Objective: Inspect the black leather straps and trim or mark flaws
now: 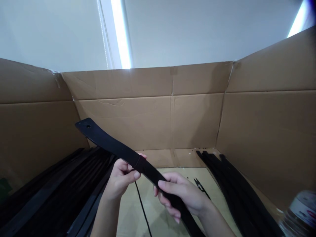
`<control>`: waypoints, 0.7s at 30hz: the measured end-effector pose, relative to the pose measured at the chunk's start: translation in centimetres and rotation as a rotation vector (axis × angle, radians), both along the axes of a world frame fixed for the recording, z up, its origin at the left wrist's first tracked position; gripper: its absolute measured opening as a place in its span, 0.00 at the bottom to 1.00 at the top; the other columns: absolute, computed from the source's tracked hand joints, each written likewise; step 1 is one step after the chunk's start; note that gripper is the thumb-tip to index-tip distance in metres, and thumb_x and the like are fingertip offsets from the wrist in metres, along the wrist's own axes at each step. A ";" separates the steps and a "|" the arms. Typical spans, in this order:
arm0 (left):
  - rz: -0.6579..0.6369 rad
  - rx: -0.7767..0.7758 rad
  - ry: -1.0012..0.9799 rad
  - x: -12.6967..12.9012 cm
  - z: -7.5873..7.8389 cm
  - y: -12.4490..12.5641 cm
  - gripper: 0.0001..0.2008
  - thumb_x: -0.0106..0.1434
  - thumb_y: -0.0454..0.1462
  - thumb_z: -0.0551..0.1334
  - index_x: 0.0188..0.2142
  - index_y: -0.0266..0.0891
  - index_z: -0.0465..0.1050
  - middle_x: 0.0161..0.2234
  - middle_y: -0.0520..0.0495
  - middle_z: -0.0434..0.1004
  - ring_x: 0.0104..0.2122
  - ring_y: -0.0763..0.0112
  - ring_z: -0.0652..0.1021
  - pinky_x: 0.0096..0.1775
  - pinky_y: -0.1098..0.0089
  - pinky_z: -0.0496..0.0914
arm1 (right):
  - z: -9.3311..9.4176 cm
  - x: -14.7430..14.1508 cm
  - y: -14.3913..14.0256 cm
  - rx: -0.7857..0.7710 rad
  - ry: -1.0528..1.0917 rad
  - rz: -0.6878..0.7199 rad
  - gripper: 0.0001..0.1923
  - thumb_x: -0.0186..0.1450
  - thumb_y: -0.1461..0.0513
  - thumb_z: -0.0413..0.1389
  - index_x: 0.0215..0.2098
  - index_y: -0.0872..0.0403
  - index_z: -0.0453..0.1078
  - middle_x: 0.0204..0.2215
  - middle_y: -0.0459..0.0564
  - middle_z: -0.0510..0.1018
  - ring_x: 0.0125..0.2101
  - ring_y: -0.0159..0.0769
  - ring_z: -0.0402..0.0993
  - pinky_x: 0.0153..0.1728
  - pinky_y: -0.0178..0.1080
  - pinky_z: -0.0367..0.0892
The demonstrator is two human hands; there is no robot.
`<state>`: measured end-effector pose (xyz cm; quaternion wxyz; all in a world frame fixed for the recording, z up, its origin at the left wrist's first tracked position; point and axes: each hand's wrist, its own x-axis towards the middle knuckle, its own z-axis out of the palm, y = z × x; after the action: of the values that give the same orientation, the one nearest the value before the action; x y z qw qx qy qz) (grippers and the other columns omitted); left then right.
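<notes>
The long flat strap with a small round hole near its far end [116,148] is plain matte black, without pattern. The stacked flat strips on the left [56,191] and the bundle of flat strips on the right [237,191] are the same uniform black. The corrugated cardboard walls [153,118] are plain tan-brown, crossed by darker fold lines. The clear plastic bottle [300,214] carries a white label with red marks. The rear wall [197,29] is pale grey-white.
</notes>
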<state>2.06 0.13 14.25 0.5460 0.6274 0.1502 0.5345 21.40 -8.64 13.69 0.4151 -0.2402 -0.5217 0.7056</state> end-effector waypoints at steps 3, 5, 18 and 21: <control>0.080 0.020 -0.010 0.3 0.2 0.1 0.15 0.41 0.40 0.76 0.26 0.35 0.78 0.23 0.48 0.72 0.24 0.71 0.71 0.28 0.71 0.67 | 0.2 -0.3 -0.2 0.032 -0.084 -0.057 0.17 0.67 0.51 0.54 0.39 0.58 0.67 0.20 0.41 0.68 0.13 0.22 0.59 0.13 0.27 0.58; 0.105 0.014 -0.025 0.5 0.4 -0.1 0.14 0.42 0.40 0.76 0.24 0.35 0.76 0.20 0.52 0.67 0.21 0.76 0.67 0.25 0.74 0.64 | 0.4 -0.5 -0.4 0.104 -0.172 -0.159 0.16 0.68 0.52 0.53 0.45 0.56 0.65 0.24 0.41 0.68 0.14 0.21 0.60 0.14 0.27 0.56; 0.174 -0.022 0.212 0.6 0.6 -0.3 0.16 0.58 0.43 0.67 0.24 0.37 0.65 0.14 0.61 0.48 0.17 0.82 0.48 0.21 0.76 0.43 | 0.1 -1.1 -0.2 0.445 -0.569 -0.758 0.06 0.67 0.58 0.54 0.39 0.53 0.67 0.29 0.42 0.70 0.29 0.32 0.67 0.30 0.33 0.61; 0.117 -0.063 0.219 0.5 1.1 -1.0 0.17 0.58 0.43 0.67 0.23 0.37 0.63 0.14 0.61 0.48 0.18 0.82 0.48 0.21 0.76 0.43 | 0.3 -0.9 -0.1 0.508 -0.626 -0.848 0.06 0.68 0.58 0.53 0.41 0.52 0.67 0.33 0.45 0.75 0.34 0.35 0.71 0.34 0.34 0.62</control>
<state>2.52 -0.88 15.34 0.5134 0.6547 0.2620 0.4890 20.54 -8.77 13.95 0.5321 -0.5179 -0.6305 0.2260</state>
